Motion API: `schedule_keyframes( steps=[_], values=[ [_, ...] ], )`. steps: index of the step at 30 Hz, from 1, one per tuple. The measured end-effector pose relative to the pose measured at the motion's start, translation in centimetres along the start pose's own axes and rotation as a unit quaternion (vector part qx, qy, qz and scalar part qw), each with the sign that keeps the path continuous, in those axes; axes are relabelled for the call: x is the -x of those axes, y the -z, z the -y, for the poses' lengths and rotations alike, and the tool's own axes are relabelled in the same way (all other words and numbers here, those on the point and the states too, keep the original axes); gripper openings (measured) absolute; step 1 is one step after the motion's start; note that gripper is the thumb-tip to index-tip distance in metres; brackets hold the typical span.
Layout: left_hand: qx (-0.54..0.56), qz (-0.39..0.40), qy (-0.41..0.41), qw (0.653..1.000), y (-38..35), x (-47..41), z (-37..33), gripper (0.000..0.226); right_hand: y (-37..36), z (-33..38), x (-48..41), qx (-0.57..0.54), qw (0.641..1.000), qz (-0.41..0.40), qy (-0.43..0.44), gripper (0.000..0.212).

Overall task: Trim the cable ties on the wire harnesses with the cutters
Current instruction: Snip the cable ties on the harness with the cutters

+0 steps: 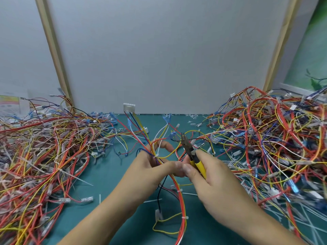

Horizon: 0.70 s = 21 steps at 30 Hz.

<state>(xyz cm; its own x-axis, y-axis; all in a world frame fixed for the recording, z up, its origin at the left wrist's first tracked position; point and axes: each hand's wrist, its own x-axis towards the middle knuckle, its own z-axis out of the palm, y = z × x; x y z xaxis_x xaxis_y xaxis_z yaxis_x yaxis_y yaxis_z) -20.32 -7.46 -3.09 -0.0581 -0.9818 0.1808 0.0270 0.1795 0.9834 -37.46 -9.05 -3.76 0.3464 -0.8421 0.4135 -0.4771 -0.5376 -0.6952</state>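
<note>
Only narrow mat (109,174) between harness piles (44,147)

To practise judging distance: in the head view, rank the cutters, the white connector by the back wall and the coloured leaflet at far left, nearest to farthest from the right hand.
1. cutters: gripped in the right hand itself.
2. white connector: centre back, by the wall.
3. coloured leaflet: far left, at the back.
</note>
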Motion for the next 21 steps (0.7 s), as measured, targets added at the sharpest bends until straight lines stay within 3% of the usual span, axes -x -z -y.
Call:
schedule_keyframes(
  steps=[5,15,21],
  values=[
    [0.024,-0.046,-0.029,0.998,-0.23,-0.09,-0.03,0.041,-0.13,-0.05,-0.05,-0.001,1.0,0.0,-0.002,0.013],
    [-0.004,-0.102,-0.015,0.995,-0.16,-0.26,0.62,0.038,-0.1,0.25,0.15,-0.003,1.0,0.011,-0.005,0.011],
    [0.008,-0.082,-0.01,0.997,-0.02,-0.28,0.57,0.039,-0.11,0.33,0.02,-0.002,1.0,0.014,-0.013,0.014]
  ],
)
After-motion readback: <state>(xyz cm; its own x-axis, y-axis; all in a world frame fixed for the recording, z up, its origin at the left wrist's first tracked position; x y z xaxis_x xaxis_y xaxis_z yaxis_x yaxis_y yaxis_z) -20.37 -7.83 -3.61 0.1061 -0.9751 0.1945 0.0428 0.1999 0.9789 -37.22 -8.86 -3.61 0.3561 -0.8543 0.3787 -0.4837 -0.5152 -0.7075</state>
